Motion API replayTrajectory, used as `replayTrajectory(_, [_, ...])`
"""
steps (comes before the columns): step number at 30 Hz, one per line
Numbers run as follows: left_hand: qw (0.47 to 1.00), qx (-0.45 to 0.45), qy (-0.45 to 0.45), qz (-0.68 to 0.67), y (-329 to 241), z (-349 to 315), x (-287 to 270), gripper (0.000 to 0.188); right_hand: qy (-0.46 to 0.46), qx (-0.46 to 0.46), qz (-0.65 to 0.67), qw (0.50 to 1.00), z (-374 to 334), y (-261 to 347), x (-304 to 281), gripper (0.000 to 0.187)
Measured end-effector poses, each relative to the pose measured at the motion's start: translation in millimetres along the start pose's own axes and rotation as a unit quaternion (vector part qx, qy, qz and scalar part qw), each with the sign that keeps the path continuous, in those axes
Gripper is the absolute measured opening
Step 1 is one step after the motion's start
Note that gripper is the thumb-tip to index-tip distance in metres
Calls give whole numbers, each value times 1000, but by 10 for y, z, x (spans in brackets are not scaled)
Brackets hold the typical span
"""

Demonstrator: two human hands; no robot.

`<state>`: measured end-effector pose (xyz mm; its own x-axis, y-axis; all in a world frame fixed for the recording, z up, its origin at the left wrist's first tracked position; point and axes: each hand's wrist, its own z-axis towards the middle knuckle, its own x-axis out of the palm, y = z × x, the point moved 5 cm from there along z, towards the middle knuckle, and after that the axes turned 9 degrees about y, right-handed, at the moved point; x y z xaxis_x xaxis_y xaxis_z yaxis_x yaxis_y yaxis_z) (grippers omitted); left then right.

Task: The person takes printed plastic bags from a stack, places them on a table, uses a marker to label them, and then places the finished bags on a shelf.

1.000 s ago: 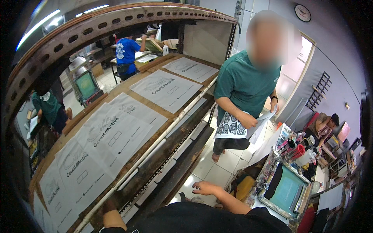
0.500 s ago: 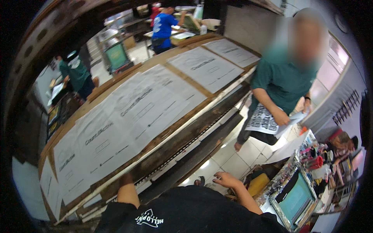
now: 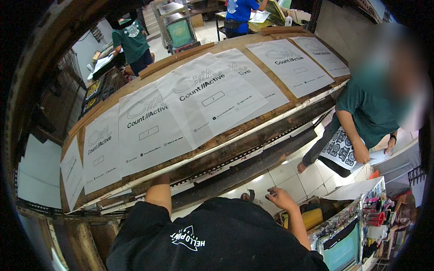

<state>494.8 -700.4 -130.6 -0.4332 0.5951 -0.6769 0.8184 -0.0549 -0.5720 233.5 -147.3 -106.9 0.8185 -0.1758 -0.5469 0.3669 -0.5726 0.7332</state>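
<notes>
My left forearm [image 3: 158,197] reaches beneath the near edge of a long wooden table [image 3: 135,182]; the hand is in shadow there and its fingers are hidden. Over the tiled floor hangs my right hand [image 3: 282,199], empty, its fingers loosely bent and apart. Along the tabletop lie several white printed paper sheets [image 3: 156,131], each with an outlined logo, dark lettering and a small box. Near the middle, one sheet [image 3: 212,97] partly overlaps its neighbours.
To the right, a person in a green shirt [image 3: 366,108] holds black-and-white patterned sheets [image 3: 340,147]. A framed printing screen [image 3: 343,246] stands by cluttered tools at the lower right. Beyond the table are a person in green [image 3: 131,43], a person in blue [image 3: 238,16] and another screen [image 3: 179,32].
My view has turned, so the table, sheets and people sit farther right in the picture. My right hand's fingers are more bent. The left arm still reaches under the table edge.
</notes>
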Motion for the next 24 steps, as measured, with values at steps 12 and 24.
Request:
replayTrajectory(12, [1000, -10, 14, 23, 245, -145, -54, 50, 93, -59, -32, 993, 586, 311, 244, 43])
replayTrajectory(24, [999, -16, 32, 17, 555, -343, 111, 51, 38, -88, 29, 995, 590, 1007, -84, 40])
